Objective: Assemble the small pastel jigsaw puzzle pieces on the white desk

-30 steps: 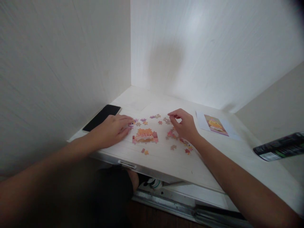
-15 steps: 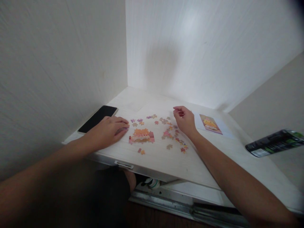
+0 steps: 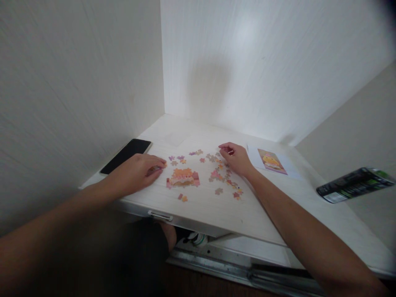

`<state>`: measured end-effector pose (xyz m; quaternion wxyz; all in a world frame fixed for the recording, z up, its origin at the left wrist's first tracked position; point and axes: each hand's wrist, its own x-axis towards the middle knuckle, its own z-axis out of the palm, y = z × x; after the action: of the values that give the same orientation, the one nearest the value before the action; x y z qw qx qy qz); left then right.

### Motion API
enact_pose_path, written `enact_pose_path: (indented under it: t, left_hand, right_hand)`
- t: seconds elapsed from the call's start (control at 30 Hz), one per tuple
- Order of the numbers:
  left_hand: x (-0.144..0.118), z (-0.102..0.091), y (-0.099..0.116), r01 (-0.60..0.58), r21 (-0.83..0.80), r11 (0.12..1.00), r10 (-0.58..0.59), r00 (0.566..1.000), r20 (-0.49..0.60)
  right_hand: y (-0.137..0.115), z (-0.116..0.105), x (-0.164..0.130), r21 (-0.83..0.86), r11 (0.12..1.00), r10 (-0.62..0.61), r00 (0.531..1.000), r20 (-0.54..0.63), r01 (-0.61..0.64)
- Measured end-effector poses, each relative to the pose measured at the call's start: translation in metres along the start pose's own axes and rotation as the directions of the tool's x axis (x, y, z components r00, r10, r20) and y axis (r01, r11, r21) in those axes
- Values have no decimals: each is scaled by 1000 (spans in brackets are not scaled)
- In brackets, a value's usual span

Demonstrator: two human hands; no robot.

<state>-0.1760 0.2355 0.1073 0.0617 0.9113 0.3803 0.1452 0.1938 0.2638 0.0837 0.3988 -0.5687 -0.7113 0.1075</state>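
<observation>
At the left of the frame a black slab-shaped phone (image 3: 126,150) lies on the pale wooden desk top (image 3: 198,206), and just right of it my left hand (image 3: 136,173) rests palm down, fingers loosely spread, their tips seeming to press a small purplish puzzle piece (image 3: 160,167); I cannot tell if they pinch it. Beside those fingertips, at the middle, sits the joined pink-and-orange puzzle block (image 3: 182,177), with loose little pieces (image 3: 216,171) scattered above and to its right. My right hand (image 3: 236,159) curls over that scatter, fingers bent inward, but whether it holds one I cannot tell. I judge I am sorting pieces; fitting one calls for sliding it to the block's edge. Further right lies the printed reference picture (image 3: 271,161).
</observation>
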Motion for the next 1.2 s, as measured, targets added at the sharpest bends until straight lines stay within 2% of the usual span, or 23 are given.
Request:
enact_pose_path:
  t: [0.1,0.17,0.3,0.4,0.6,0.77,1.07,1.2]
  left_hand:
    - [-1,-1,0,22,-17,1000,-22,1000,-13]
    - [-1,-1,0,22,-23,999,-23,1000,-10]
    - [-1,-1,-1,17,-15,1000,-17,1000,-1]
    - [-2,1,-3,26,-5,1000,-26,1000,-5]
    - [-2,4,-7,29,-12,999,-29,1000,-7]
    - [-3,5,-9,22,-20,1000,-23,999,-25]
    - [-3,3,-9,-6,11,1000,7,998,-68]
    - [-4,3,-11,-13,2,1000,13,996,-83]
  right_hand:
    - [-9,1,-3,-40,996,-73,995,71,76]
    - [-17,2,-6,-86,979,-170,974,149,184]
    - [-34,6,-14,-118,911,-333,874,353,395]
    - [-42,8,-17,-126,893,-344,837,425,431]
    - [-45,9,-16,-156,910,-293,861,415,385]
    - [-47,9,-17,-96,935,-277,872,403,341]
    - [-40,8,-14,-118,954,-212,897,387,276]
    - [-40,6,-13,-124,957,-206,918,338,261]
